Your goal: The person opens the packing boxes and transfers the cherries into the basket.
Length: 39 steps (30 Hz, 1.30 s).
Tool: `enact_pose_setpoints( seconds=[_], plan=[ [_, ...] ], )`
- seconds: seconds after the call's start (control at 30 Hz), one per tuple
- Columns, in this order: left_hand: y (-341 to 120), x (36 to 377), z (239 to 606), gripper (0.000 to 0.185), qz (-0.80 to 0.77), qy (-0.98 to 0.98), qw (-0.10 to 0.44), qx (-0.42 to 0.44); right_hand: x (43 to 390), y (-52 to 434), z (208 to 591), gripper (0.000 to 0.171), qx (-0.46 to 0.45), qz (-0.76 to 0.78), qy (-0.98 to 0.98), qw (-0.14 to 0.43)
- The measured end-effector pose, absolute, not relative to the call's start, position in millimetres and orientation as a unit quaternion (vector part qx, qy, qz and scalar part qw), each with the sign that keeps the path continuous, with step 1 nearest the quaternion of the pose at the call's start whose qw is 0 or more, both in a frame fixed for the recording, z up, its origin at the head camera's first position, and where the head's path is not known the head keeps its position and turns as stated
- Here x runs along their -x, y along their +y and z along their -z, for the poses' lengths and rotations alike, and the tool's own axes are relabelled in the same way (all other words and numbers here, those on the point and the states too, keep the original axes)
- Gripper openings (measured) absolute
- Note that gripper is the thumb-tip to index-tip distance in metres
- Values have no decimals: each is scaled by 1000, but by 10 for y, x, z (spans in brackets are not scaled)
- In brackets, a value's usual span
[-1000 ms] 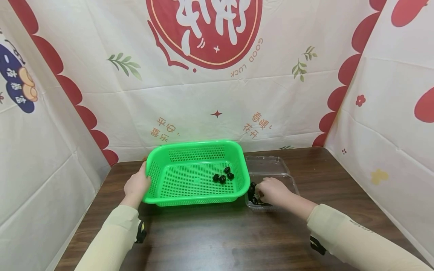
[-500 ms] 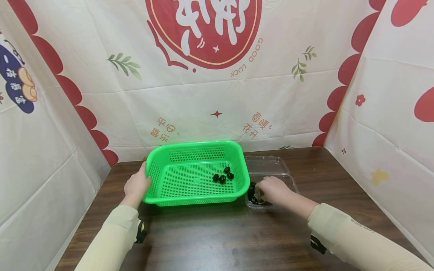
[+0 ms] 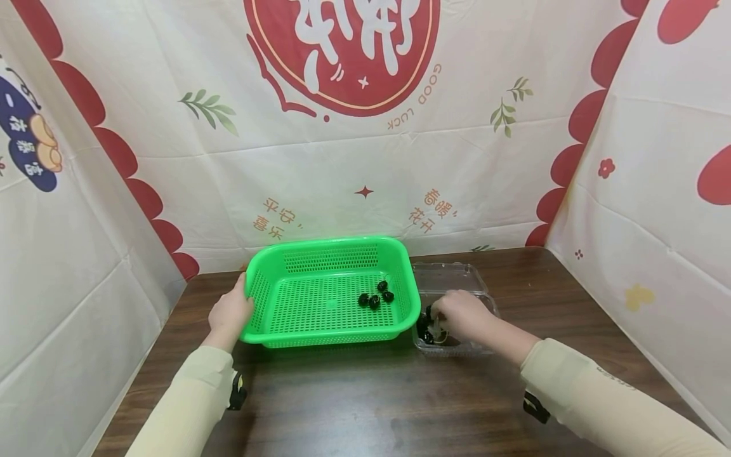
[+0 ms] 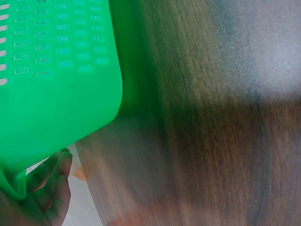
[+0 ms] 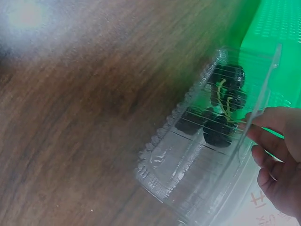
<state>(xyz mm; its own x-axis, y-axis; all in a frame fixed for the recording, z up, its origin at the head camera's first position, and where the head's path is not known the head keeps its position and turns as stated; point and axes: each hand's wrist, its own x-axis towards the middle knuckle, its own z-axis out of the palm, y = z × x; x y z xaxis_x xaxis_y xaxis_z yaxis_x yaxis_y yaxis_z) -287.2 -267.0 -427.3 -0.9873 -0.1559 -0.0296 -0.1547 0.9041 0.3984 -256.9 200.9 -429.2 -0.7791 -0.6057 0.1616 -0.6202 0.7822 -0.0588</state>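
My left hand (image 3: 230,312) grips the green basket (image 3: 328,304) rim; right hand (image 3: 461,317) pinches soft, easily bruised dark grapes (image 5: 221,117) by their stem in the flimsy clear box (image 5: 197,165) beside it, mid-bench.

The backdrop cloth (image 3: 365,158) behind the desk carries the only readable text, all of it mirror-reversed: "GOOD LUCK" curves beside the large red medallion (image 3: 342,51), which holds big white Chinese characters. Lower down, small orange Chinese phrases (image 3: 274,219) stand left and right of a red star (image 3: 363,191); further characters sit on the dark blue patch (image 3: 25,136) at far left.
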Motion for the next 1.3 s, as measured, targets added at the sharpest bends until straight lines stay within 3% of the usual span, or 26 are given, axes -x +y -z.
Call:
enact_pose_setpoints(
  seconds=[0.27,1.3],
  plan=[
    [-2675,2879,4286,66,204,-976,-2,-83,2596,2049,4253,11,-321,-40,-941,95],
    [-2677,2872,4285,65,206,-975,-1,-80,2665,2096,3848,10,-312,-72,-936,148]
  ],
)
